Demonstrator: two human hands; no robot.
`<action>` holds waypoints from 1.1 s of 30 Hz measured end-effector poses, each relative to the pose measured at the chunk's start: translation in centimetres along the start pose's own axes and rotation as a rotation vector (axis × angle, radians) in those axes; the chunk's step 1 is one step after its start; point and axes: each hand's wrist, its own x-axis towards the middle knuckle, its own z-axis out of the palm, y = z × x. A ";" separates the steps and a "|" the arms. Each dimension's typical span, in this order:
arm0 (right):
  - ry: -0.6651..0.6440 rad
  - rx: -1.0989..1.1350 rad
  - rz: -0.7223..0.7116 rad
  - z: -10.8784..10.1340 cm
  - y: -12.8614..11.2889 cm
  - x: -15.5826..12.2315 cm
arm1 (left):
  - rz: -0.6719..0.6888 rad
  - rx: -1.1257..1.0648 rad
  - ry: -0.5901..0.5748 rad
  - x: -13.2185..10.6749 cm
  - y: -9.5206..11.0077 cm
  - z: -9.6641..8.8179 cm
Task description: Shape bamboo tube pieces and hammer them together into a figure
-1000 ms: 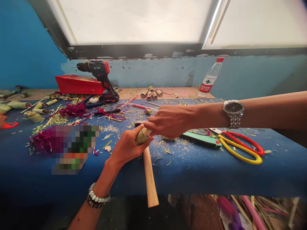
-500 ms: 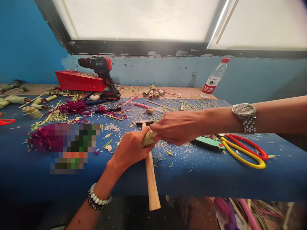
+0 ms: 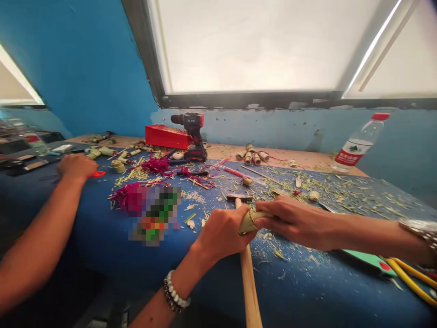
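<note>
My left hand [image 3: 221, 231] is closed around a short pale green bamboo tube [image 3: 250, 222], which it holds at the near edge of the blue table [image 3: 307, 282]. My right hand [image 3: 295, 220] pinches the other end of the same tube from the right, fingers closed. A small hammer with a long wooden handle [image 3: 250, 286] lies under both hands, its dark head [image 3: 239, 197] just behind my left hand.
Another person's hand [image 3: 75, 166] rests on the table at far left by a red handle. A red cordless drill [image 3: 191, 133] and red tray [image 3: 167, 135] stand at the back. A water bottle [image 3: 357, 145] is back right. Scissors [image 3: 411, 278] and a green tool [image 3: 367, 259] lie right. Bamboo shavings, cut tubes and magenta threads litter the cloth.
The view has swung left, bringing another person's arm and hand into sight. My hands keep the same grip on the bamboo tube over the hammer.
</note>
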 end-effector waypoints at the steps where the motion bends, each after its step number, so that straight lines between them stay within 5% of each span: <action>1: 0.012 -0.022 0.006 0.1 -0.1 -0.1 | -0.001 0.018 0.021 -0.1 0.0 0.1; 9: 0.020 -0.261 -0.026 -1.1 -0.9 -0.9 | -0.019 0.072 0.039 -0.3 0.2 0.4; 12: 0.206 -0.093 -0.026 -1.6 -1.0 0.4 | -0.030 0.086 0.043 -0.2 0.3 0.1; 15: 0.400 0.327 -0.028 -0.9 -0.8 2.2 | -0.037 0.108 0.055 -0.2 0.2 0.0; 20: 0.290 0.860 -0.030 1.6 -0.9 4.2 | 0.003 0.142 0.092 -0.2 -0.1 0.2; 33: 0.456 0.972 -0.067 3.3 -1.8 4.4 | 0.020 0.114 0.064 -0.2 -0.2 0.6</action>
